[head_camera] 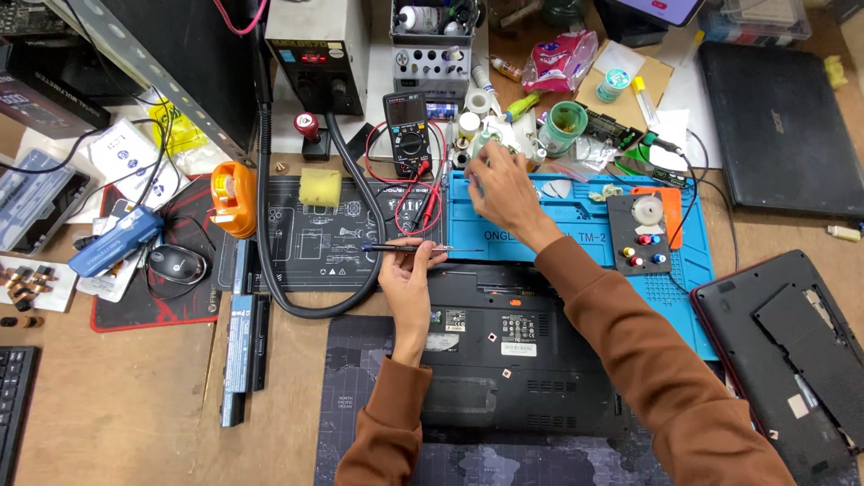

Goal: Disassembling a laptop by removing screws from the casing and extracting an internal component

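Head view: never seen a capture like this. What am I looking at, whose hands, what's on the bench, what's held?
There is one picture, from a camera worn on a person's head, looking down at their own two bare hands in brown sleeves. No robot is involved.

The left hand holds a slim screwdriver lying roughly level above the black laptop, which sits upside down on a map-print mat. The right hand reaches to the far edge of the blue work mat, fingers pinched among small bottles; what it grips is too small to tell.

Around them: a multimeter with red leads, a yellow sponge, a loose laptop battery, a mouse, and a second laptop base at right.
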